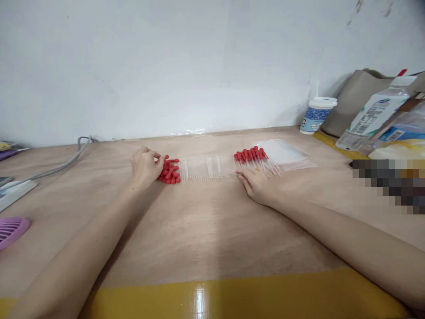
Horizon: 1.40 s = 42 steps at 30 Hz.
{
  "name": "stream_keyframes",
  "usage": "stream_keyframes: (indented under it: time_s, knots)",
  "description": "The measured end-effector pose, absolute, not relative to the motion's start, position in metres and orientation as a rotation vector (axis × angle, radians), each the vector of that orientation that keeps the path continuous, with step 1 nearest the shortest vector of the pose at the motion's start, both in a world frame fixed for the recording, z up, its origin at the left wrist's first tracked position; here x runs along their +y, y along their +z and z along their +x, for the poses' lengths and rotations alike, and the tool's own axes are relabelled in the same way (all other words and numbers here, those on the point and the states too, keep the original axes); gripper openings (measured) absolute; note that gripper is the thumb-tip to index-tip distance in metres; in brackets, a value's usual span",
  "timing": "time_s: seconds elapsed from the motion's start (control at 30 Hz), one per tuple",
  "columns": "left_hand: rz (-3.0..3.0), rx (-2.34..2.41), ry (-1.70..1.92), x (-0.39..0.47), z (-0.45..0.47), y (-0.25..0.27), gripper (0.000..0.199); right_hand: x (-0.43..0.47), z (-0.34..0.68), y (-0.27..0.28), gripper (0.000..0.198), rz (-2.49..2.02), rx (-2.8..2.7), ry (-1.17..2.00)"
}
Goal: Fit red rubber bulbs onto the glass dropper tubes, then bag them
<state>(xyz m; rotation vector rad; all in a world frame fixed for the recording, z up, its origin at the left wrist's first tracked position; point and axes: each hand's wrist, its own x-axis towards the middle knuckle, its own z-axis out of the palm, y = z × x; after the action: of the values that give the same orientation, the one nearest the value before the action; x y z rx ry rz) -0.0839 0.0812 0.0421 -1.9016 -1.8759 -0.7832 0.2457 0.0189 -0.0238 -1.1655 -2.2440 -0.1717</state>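
My left hand (146, 165) is closed in a pinch at the back of a pile of red rubber dropper bulbs (171, 173), with a red bulb at its fingertips. To the right of the pile, several clear thin dropper tubes (201, 169) lie side by side in a row. My right hand (257, 184) is closed at the right end of that row, pinching a clear tube whose end shows past the fingers. Just behind it lies a group of droppers (250, 154), clear tubes with red bulbs fitted on them.
Clear plastic bags (287, 154) lie behind the droppers. A lidded paper cup (317, 116), a plastic bottle (376, 110) and a grey bin (348, 99) stand at the right. Grey cable (71, 161) and a purple fan-like object (12, 230) are at the left. A wall closes off the back.
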Motion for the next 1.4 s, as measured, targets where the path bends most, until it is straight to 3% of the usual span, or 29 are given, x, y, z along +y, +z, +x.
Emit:
stream_keyframes:
  time_s: [0.3,0.43,0.6,0.77,0.9,1.03,1.23,1.4]
  knots:
    - [-2.407,-1.592,-1.268,0.035,-0.018,0.046,0.023,0.019,0.246,-0.023,0.026,-1.2,-2.232,-0.135]
    - [-2.803,-1.373,-1.134,0.015,0.003,0.025,0.018,0.016,0.246,-0.019,0.025,-1.207,-2.227,-0.113]
    - [-2.944,-1.535,-0.995,0.008,0.005,0.016,0.014,0.016,0.246,-0.019,0.025,-1.2,-2.228,-0.106]
    - [-3.041,-1.389,-0.911,0.007,0.014,0.017,0.034,0.018,0.246,-0.02,0.024,-1.193,-2.235,-0.119]
    - [-3.176,-1.199,-0.852,0.008,0.019,0.014,0.019,0.017,0.246,-0.02,0.023,-1.176,-2.238,-0.129]
    - [-3.036,-1.338,-1.112,0.013,0.017,0.009,0.018,0.016,0.245,-0.019,0.023,-1.176,-2.242,-0.147]
    - [-2.94,-1.807,-1.831,0.017,0.02,0.002,0.023,0.007,0.24,-0.014,0.023,-1.123,-2.275,-0.15]
    - [-2.934,-2.077,-2.012,0.014,0.024,0.005,0.022,0.002,0.234,-0.014,0.023,-1.121,-2.229,-0.071]
